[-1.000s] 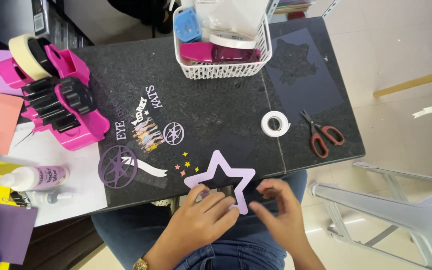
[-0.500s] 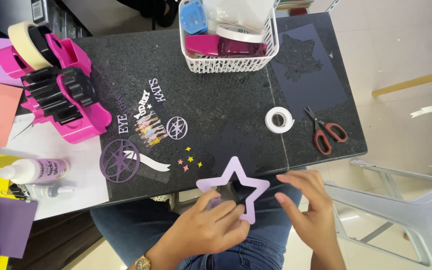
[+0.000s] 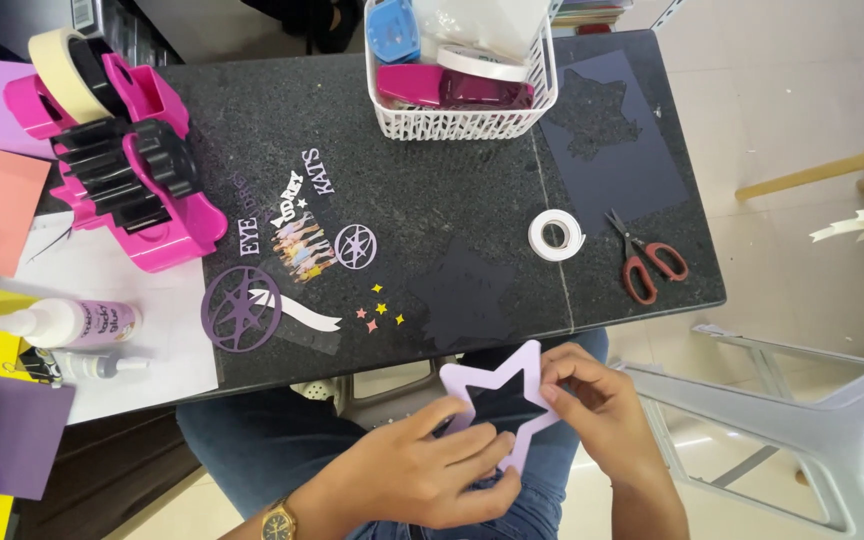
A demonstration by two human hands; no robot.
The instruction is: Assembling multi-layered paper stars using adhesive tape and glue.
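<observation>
Two hands [image 3: 512, 450], lilac paper star frame [image 3: 524, 378]

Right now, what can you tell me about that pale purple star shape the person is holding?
The star frame is a flat, pale lilac cut-out that looks like card or thin foam: a five-pointed outline with a star-shaped hole in its middle. It is held over the person's lap, just off the near edge of the dark table, lying roughly flat towards the camera. The left hand grips its lower part, fingers laid across it, while the right hand pinches its right-hand side.
</observation>
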